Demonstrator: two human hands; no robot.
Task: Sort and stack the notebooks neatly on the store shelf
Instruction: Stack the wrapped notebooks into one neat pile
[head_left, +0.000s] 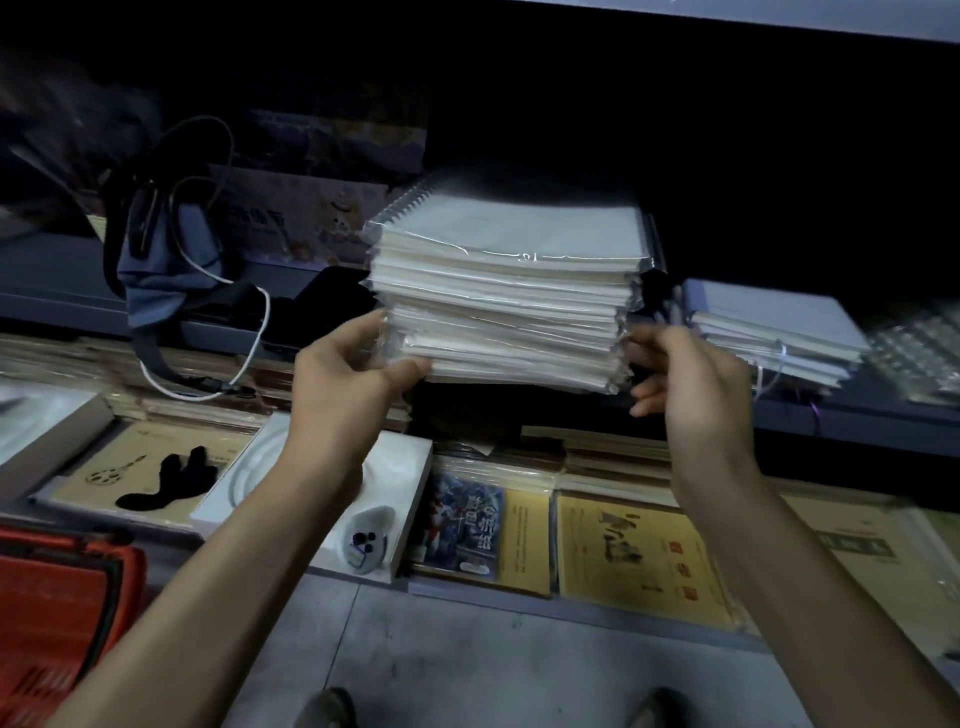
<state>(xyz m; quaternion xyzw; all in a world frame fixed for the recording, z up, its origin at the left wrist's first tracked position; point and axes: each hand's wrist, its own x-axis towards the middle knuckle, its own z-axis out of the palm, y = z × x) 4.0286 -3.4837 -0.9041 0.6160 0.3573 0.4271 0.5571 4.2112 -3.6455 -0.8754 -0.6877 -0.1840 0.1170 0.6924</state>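
A thick stack of plastic-wrapped spiral notebooks with pale covers sits at the front of the dark middle shelf. My left hand grips the stack's lower left corner, thumb under the edge and fingers on its side. My right hand is at the stack's lower right corner with fingers curled, touching the wrapping there. A lower, slanting pile of similar notebooks lies just to the right on the same shelf.
A blue sling bag with a white cable lies left of the stack. Below, the lower shelf holds flat notebooks with brown covers and a blue one. A red shopping basket stands on the floor at left.
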